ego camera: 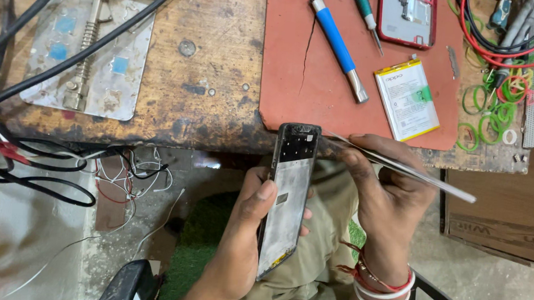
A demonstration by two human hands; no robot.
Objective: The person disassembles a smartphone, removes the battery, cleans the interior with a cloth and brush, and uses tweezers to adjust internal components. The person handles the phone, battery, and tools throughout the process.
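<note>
My left hand point(242, 230) grips a stripped phone frame point(287, 195), dark with a grey inner plate, held upright over my lap at the bench's front edge. My right hand point(386, 190) holds long metal tweezers point(403, 169); their tip points left and touches the frame's top right corner. A white phone battery point(406, 100) with a yellow edge lies on the red mat point(297, 77) just beyond my right hand.
A blue-handled tool point(339, 45), a green screwdriver point(367, 13) and a red phone back point(408, 16) lie on the mat. A metal clamp plate point(89, 47) sits at the left among black cables point(36, 40). Green rubber bands point(488, 115) and red wires are at the right.
</note>
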